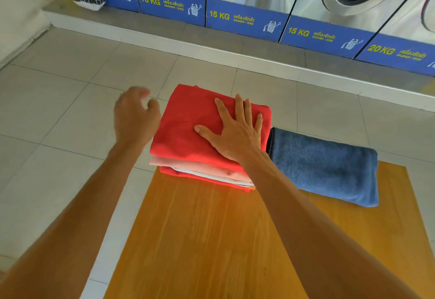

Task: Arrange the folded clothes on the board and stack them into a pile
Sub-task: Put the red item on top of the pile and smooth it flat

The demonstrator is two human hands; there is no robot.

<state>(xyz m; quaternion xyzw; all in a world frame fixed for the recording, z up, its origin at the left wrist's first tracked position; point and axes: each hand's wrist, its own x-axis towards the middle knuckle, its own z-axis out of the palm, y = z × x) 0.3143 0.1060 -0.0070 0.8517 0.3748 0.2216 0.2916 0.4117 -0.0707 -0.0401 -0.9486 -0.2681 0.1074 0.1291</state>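
I noted my right grip (235, 129) pressing flat, fingers straight, on the red top garment (188, 124) of the folded pile (207, 174) at the worktop's (211, 239) 12 o'clock edge, my left grip (135, 119) loosely curled, empty, at the pile's 9 o'clock, a blue towel (329, 166) touching it at 3 o'clock.

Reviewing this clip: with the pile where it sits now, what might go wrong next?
1. The pile overhangs the board's far edge, so pressing by the right hand might tip it to the floor.
2. The blue towel lies beside it unstacked; adding it may skew the layers.
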